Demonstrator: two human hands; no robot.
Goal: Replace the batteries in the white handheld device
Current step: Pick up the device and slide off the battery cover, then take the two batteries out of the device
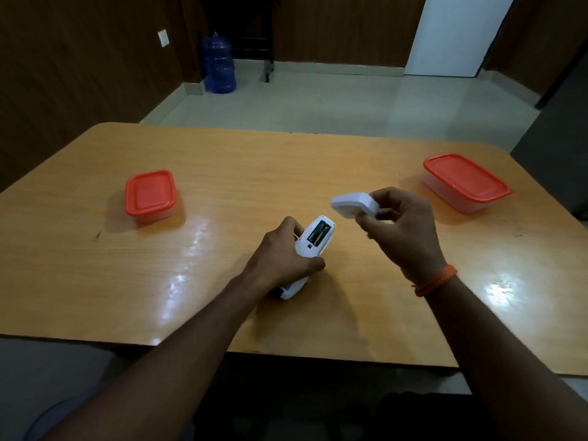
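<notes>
My left hand (280,259) grips the white plastic handheld device (313,241), dark batteries (319,234) exposed; my right hand (401,230) pinches its white plastic cover (353,205).

Left hand (283,259) curled in a grip, right hand (404,230) raised — fingers (366,222) pinching

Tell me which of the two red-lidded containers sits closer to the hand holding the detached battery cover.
The red-lidded container on the right. It lies just beyond the right hand holding the battery cover, while the smaller container on the left sits across the table.
</notes>
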